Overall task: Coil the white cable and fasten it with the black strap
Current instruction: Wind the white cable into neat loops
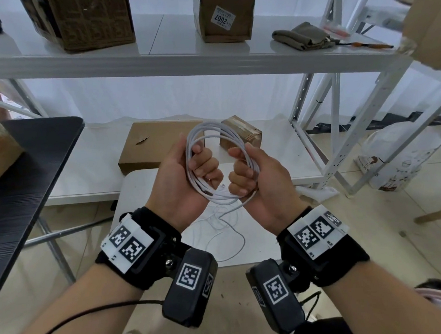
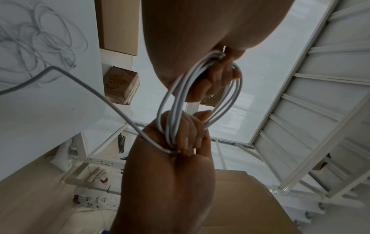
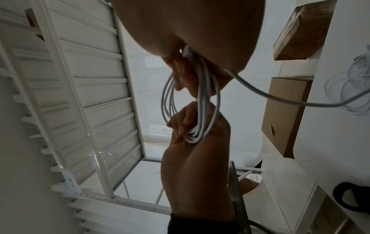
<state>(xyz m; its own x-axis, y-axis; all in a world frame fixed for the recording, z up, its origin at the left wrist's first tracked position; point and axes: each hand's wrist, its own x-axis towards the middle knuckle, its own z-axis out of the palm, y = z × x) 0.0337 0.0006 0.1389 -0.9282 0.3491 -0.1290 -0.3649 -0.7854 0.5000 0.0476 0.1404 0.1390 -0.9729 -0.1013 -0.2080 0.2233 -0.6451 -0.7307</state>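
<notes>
Both hands hold the white cable (image 1: 214, 141) at chest height above the white table (image 1: 132, 182): the left hand (image 1: 186, 179) has its fingers curled round the coil's left side, the right hand (image 1: 256, 175) round its right side. A loose tail (image 1: 233, 228) hangs to the table. Judgement: feed the tail in same-sized loops, keeping tension. Count: one cable, several loops, two hands; black strap not identifiable.

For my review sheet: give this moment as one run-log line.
phase: coiling | left hand: grips white cable coil | right hand: grips coil | tail: loose on white table | strap: not visible
</notes>
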